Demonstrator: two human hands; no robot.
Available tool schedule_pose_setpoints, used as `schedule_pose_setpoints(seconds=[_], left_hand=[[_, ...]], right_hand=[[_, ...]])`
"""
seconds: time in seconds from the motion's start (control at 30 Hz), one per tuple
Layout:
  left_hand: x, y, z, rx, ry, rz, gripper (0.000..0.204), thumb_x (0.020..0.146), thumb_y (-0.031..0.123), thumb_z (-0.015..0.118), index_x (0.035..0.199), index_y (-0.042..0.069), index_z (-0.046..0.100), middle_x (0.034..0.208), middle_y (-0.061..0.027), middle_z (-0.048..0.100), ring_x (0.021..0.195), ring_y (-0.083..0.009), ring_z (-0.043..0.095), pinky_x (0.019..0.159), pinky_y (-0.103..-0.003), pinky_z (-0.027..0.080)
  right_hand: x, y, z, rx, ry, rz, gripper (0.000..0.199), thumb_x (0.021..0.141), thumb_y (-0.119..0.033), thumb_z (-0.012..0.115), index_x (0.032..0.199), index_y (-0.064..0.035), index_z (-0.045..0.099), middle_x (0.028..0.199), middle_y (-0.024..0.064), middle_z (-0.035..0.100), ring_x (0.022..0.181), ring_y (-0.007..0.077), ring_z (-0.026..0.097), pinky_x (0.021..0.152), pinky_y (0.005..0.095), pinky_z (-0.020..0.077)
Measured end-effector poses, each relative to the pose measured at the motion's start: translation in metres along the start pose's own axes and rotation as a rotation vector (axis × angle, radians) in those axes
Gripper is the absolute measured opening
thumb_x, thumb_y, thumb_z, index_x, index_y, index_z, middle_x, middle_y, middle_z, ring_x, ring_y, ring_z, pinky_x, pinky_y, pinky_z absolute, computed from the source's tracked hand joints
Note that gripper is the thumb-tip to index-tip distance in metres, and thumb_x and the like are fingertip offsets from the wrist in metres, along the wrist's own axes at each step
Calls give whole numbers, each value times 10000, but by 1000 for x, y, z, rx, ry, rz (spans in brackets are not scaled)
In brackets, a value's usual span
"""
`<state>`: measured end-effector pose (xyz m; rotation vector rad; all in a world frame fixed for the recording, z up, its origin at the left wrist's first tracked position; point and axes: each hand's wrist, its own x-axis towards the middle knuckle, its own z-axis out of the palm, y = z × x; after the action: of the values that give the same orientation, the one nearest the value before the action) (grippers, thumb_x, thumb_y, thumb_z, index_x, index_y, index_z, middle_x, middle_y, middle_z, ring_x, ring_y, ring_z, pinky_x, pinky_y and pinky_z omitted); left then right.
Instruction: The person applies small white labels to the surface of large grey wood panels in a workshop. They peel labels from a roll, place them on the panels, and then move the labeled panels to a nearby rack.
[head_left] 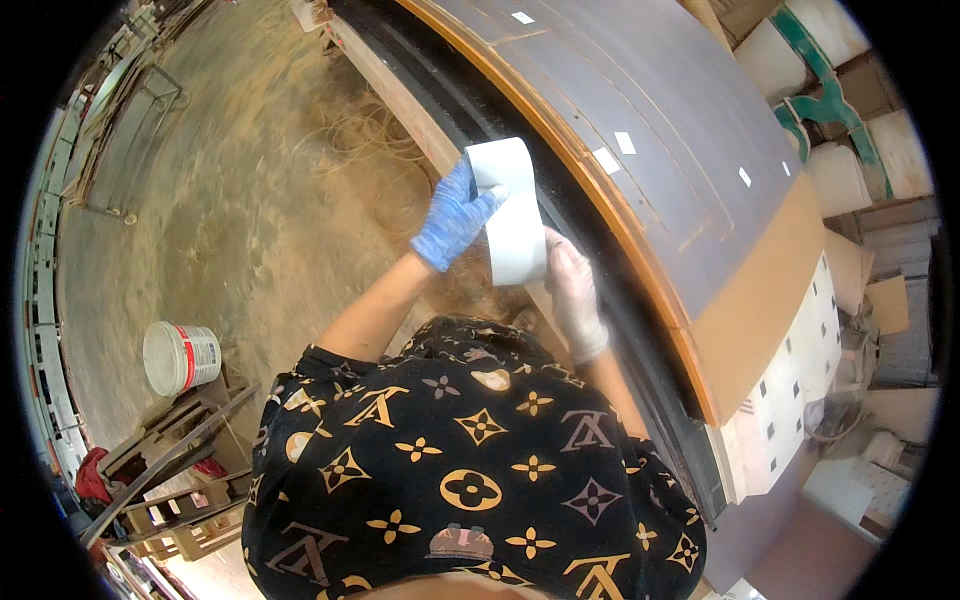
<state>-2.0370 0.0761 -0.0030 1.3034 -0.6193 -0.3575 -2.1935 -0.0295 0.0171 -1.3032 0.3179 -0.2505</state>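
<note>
A pale strip (514, 230), at twelve o'clock from the patterned shirt (440, 425), was held by the blue-gloved left hand (455, 222) and, at its lower right edge, the pale-gloved right hand (572, 290). From the strip, grey panels (640, 90) crowded two o'clock, loose cord (372, 132) lay at ten, a white bucket (182, 358) at eight.

The grey panel (690, 120) carries small white slips (625, 143); the floor (230, 240), a white bucket (180, 358).

From the left hand (455, 218), passage opens over the floor (240, 225) toward 9 o'clock, with coiled cord (368, 130) at 10, the bucket (180, 358) at 8, the shirt (470, 440) at 6, the beam (390, 95) at 11 and panels (620, 100) blocking 2.
</note>
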Motion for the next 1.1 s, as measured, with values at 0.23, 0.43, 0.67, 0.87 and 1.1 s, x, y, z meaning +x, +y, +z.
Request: schedule_pose_setpoints(seconds=[0.23, 0.43, 0.67, 0.87, 1.1], left_hand=[[-24, 1, -15, -168, -37, -23, 342, 800, 56, 577, 1130, 26, 493, 992, -57, 583, 916, -124, 537, 798, -281, 462], [-30, -22, -9, -5, -83, 64, 268, 828, 148, 573, 1061, 18, 550, 965, -49, 600, 867, -120, 551, 755, -268, 469], [-4, -50, 36, 70, -95, -149, 138, 843, 149, 565, 899, 24, 577, 822, -31, 595, 752, -101, 531, 662, -274, 459], [46, -79, 105, -33, -140, -235, 104, 838, 113, 587, 904, 33, 578, 804, -15, 595, 718, -76, 525, 612, -242, 452], [174, -161, 179, 238, -123, -260, 232, 870, 190, 557, 973, -17, 568, 851, -69, 616, 733, -127, 532, 682, -286, 462]], right_hand=[[17, 5, 19, -170, 26, -345, 333, 852, -118, 570, 1169, -40, 503, 1078, 80, 571, 965, 133, 546, 848, 285, 440], [22, 6, 8, -254, -84, -307, 293, 754, -45, 585, 1046, -35, 610, 901, 24, 598, 810, 102, 546, 745, 250, 460], [30, -13, -39, -1065, -31, -639, 223, 682, -46, 627, 878, -151, 631, 665, 78, 570, 611, 268, 577, 543, 340, 470], [55, -24, -113, -1015, 65, -642, 163, 659, -75, 622, 789, -129, 540, 655, 71, 539, 612, 278, 552, 552, 360, 435], [118, -25, -245, -814, 427, -588, 98, 773, -167, 591, 846, -103, 583, 958, 77, 596, 902, 238, 560, 831, 381, 422]])
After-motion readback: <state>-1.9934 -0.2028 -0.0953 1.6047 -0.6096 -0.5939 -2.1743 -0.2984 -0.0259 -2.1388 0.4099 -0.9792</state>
